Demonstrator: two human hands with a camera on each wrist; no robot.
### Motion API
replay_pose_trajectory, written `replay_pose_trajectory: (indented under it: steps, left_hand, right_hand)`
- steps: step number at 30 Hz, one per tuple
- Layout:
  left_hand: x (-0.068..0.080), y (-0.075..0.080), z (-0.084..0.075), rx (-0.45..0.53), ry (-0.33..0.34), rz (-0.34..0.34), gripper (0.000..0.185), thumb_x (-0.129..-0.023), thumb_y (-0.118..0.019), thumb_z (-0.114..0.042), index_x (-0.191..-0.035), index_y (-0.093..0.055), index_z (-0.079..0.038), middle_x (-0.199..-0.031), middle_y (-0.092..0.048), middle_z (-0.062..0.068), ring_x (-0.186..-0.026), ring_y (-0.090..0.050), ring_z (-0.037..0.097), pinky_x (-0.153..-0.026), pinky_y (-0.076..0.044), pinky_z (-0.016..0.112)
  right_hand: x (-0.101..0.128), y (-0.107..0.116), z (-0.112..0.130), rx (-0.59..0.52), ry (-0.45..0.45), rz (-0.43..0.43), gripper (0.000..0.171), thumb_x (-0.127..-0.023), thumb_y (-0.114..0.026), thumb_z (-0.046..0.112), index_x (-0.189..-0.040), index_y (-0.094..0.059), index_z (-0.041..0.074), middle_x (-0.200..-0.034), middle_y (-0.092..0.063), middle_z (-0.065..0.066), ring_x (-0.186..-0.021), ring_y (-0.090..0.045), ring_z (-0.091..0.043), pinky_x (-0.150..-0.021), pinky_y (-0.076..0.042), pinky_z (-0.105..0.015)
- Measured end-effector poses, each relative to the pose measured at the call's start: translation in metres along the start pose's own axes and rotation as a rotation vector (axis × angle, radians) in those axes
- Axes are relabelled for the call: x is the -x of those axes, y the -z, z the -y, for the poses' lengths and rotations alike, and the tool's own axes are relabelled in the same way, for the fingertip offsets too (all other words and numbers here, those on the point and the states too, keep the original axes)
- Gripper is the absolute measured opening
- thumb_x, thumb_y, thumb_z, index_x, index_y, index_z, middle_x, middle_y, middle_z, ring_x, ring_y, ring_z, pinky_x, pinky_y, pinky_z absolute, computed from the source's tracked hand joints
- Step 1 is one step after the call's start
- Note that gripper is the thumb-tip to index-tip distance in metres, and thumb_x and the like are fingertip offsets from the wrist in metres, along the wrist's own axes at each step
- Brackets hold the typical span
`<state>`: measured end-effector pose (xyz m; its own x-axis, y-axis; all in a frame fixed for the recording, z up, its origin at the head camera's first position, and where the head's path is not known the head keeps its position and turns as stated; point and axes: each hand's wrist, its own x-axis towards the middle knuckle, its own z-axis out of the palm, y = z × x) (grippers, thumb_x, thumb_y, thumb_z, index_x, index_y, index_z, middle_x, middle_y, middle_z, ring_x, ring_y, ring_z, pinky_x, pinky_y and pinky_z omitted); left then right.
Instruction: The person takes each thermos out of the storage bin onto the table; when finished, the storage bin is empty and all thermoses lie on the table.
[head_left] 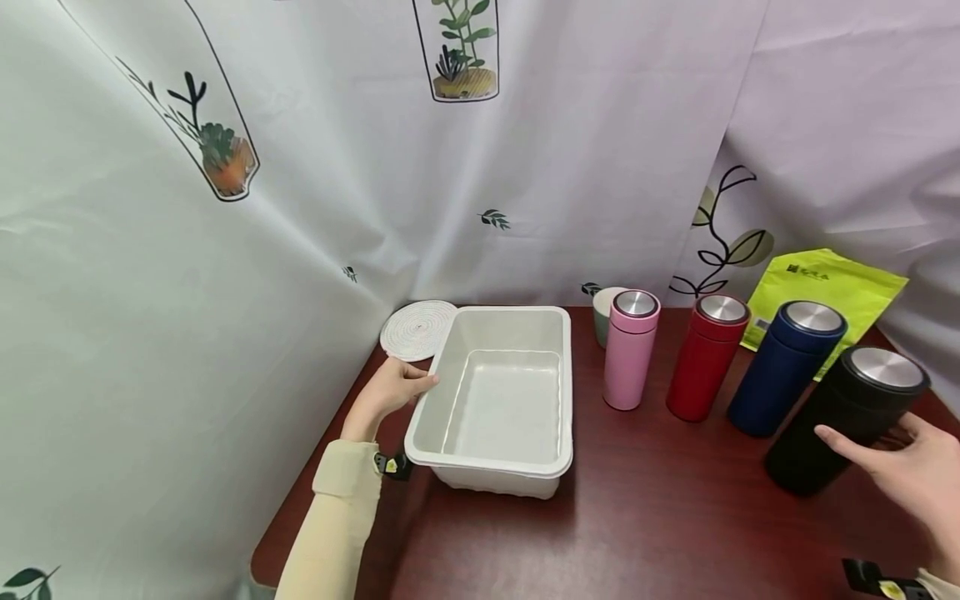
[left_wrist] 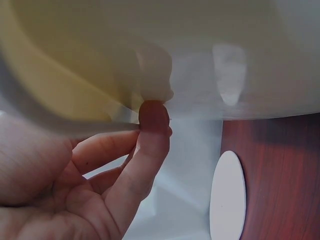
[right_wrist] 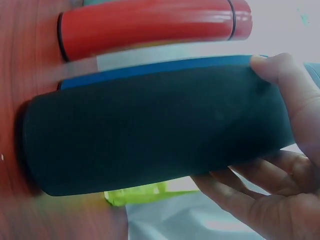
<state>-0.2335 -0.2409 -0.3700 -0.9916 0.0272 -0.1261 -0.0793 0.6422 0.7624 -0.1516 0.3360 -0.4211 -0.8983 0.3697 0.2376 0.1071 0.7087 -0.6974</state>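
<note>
At the right of the head view my right hand (head_left: 911,467) grips a black thermos (head_left: 832,429), its thumb on the near side and its fingers round the far side. In the right wrist view the same black thermos (right_wrist: 150,130) fills the middle, its base at the table. My left hand (head_left: 393,387) pinches the left rim of a white plastic basin (head_left: 564,400). From the left wrist view, the fingers of the left hand (left_wrist: 125,175) lie against the basin wall (left_wrist: 270,75). Nothing is seen inside the basin.
Blue (head_left: 780,375), red (head_left: 705,362) and pink (head_left: 632,358) thermoses stand in a row left of the black one. Behind them are a pale cup (head_left: 602,321) and a yellow-green pouch (head_left: 825,287). A white round woven mat (head_left: 412,329) lies behind the left hand. Curtains border the table.
</note>
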Motion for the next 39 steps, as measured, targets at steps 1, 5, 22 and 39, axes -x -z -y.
replay_pose_trajectory:
  steps: [1, 5, 22, 39]
  left_hand:
    - [0.0, 0.0, 0.0, 0.0, 0.0, 0.001, 0.025, -0.084, -0.065, -0.02, -0.098, -0.069, 0.001, -0.084, -0.068, 0.011, -0.068, -0.064, 0.018, -0.071, -0.05, 0.043]
    - [-0.001, -0.001, 0.0, 0.0, -0.001, 0.001, 0.026, -0.083, -0.066, -0.02, -0.098, -0.069, 0.001, -0.085, -0.067, 0.011, -0.069, -0.064, 0.018, -0.071, -0.05, 0.042]
    - [-0.004, 0.001, 0.001, -0.027, -0.007, 0.01, 0.026, -0.082, -0.067, -0.022, -0.097, -0.07, 0.0, -0.084, -0.068, 0.009, -0.069, -0.061, 0.015, -0.064, -0.05, 0.033]
    - [0.026, 0.008, 0.006, -0.101, -0.25, -0.288, 0.038, -0.088, -0.058, -0.018, -0.122, -0.056, -0.003, -0.105, -0.06, 0.012, -0.085, -0.061, 0.021, -0.072, -0.05, 0.035]
  right_hand:
    - [-0.002, -0.001, -0.004, -0.016, -0.005, -0.012, 0.06, -0.074, -0.074, 0.031, -0.109, -0.05, -0.01, -0.084, -0.057, -0.026, -0.054, -0.036, 0.014, -0.045, -0.034, -0.016]
    - [-0.019, -0.011, -0.041, -0.047, -0.004, -0.076, 0.062, -0.076, -0.072, 0.028, -0.121, -0.047, -0.006, -0.097, -0.054, -0.021, -0.064, -0.032, 0.014, -0.053, -0.033, -0.017]
    - [-0.085, -0.016, -0.115, -0.134, -0.045, -0.163, 0.058, -0.074, -0.074, 0.031, -0.124, -0.046, 0.03, -0.093, -0.043, 0.024, -0.075, -0.04, 0.012, -0.063, -0.033, -0.011]
    - [-0.037, -0.003, -0.004, -0.087, -0.044, -0.342, 0.061, -0.078, -0.067, 0.029, -0.132, -0.042, 0.015, -0.125, -0.049, -0.014, -0.1, -0.052, -0.02, -0.081, -0.039, -0.024]
